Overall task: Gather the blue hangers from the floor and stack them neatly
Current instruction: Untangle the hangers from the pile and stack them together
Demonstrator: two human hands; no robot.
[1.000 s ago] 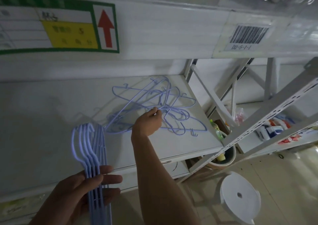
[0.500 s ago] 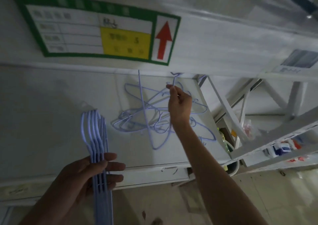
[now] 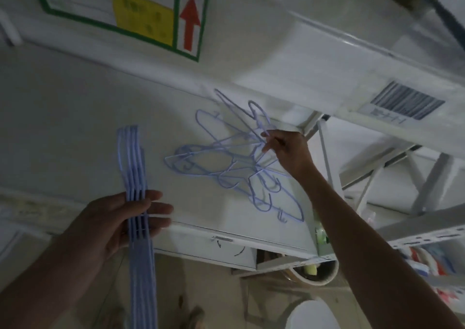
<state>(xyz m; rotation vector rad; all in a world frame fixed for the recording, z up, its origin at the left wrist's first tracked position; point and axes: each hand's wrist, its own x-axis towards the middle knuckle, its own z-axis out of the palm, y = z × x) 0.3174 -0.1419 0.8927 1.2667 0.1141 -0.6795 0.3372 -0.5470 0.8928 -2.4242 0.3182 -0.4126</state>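
A tangled heap of thin blue hangers (image 3: 226, 170) lies on the white shelf board (image 3: 75, 127). My right hand (image 3: 286, 152) reaches into the heap's upper right part and pinches the wire of one hanger there, which is raised above the pile. My left hand (image 3: 115, 225) is at the lower left and grips an aligned stack of several blue hangers (image 3: 136, 172), held edge-on, their shoulders pointing away from me and their lower ends running out of the bottom of the view.
An upper shelf beam with a green-framed label (image 3: 141, 14) and a barcode sticker (image 3: 405, 103) overhangs the board. White rack uprights (image 3: 327, 167) stand at right. Below are a round bucket (image 3: 317, 273), a white stool (image 3: 312, 315) and packaged goods (image 3: 422, 260).
My right hand has come down and to the right, from holding a hanger high near the beam to pinching wire at the pile's upper right. The left hand keeps its stack steady.
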